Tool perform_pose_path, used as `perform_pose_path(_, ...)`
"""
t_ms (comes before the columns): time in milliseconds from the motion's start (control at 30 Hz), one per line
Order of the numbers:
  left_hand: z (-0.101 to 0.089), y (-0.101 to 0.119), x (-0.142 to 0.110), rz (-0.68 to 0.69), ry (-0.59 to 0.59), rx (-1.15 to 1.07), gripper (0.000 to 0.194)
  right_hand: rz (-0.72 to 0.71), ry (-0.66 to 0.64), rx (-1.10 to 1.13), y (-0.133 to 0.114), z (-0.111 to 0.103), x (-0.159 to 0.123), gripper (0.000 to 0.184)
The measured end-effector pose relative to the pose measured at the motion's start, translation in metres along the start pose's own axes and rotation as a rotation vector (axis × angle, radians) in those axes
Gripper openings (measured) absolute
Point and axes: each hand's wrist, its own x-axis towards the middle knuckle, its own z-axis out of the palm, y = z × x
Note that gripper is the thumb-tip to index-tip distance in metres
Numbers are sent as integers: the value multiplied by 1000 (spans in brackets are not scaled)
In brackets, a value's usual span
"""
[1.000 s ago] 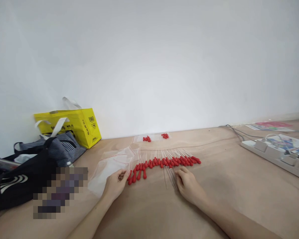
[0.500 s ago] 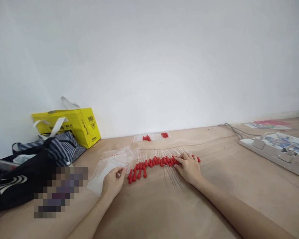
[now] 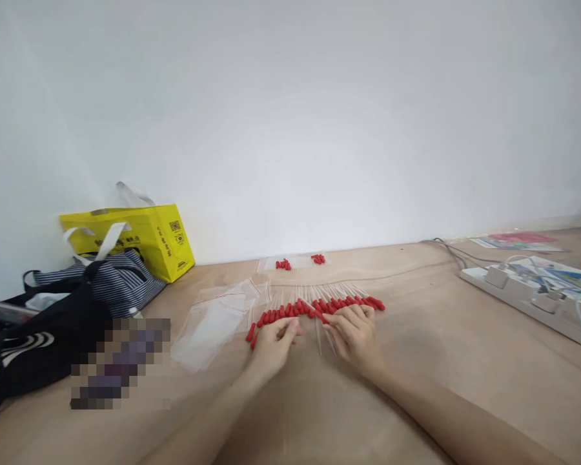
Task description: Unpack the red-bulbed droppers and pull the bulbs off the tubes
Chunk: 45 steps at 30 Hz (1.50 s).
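Note:
A row of droppers (image 3: 339, 303) with red rubber bulbs and thin clear tubes lies across the table, most tubes pointing towards the wall. My right hand (image 3: 356, 332) is closed at the row's right half, fingertips on the red bulb of one dropper (image 3: 318, 314) whose tube slants up and left. Beneath these fingers, a couple of tubes point back towards me. My left hand (image 3: 274, 342) is just left of it, thumb and fingers pressed together in front of the bulbs; whatever they hold is hidden. It covers some bulbs at the row's left part.
Clear zip bags (image 3: 213, 323) lie left of the row. More red-bulbed droppers in a clear bag (image 3: 297, 261) lie by the wall. A yellow bag (image 3: 174, 245), a striped bag (image 3: 126, 284) and a black bag (image 3: 43, 349) stand left. At right is a white power strip (image 3: 518, 294) with cables.
My left hand has moved right from beside the zip bags to the front of the row. My right hand has shifted slightly left and now pinches one dropper's bulb.

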Motion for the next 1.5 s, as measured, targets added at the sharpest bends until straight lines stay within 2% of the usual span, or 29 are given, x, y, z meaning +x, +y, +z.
perform_pose_path(67,17,3,1,-102,-89,-204,36,-62,-3,49,-10,1,-2,13)
perform_pose_path(133,26,1,2,-159,-130,-353,36,-125,-36,78,-15,2,-4,12)
perform_pose_path(233,23,-5,2,-142,-98,-322,30,-192,-91,100,-13,1,-4,11)
perform_pose_path(300,11,-10,1,-8,-62,-89,25,-187,-86,83,-11,0,-3,12)
perform_pose_path(400,-7,-17,-4,328,-52,352,21,-183,-89,35,-9,-1,-1,17)
perform_pose_path(500,-16,-24,-12,584,-60,611,20,-223,-169,14,-11,2,-2,26)
perform_pose_path(633,-14,-29,-17,774,9,703,16,-261,-218,19,-13,9,-8,18)
perform_pose_path(800,-9,-28,-14,915,106,723,16,-249,-198,17,-13,14,-12,15)
perform_pose_path(1067,-6,-31,-13,959,178,783,18,-247,-276,30,-10,9,-14,16)
perform_pose_path(1300,-7,-33,-14,937,126,752,18,-278,-255,44,-11,6,-12,14)
perform_pose_path(1500,-13,-31,-17,891,99,789,22,-225,-262,44,-7,2,-15,14)
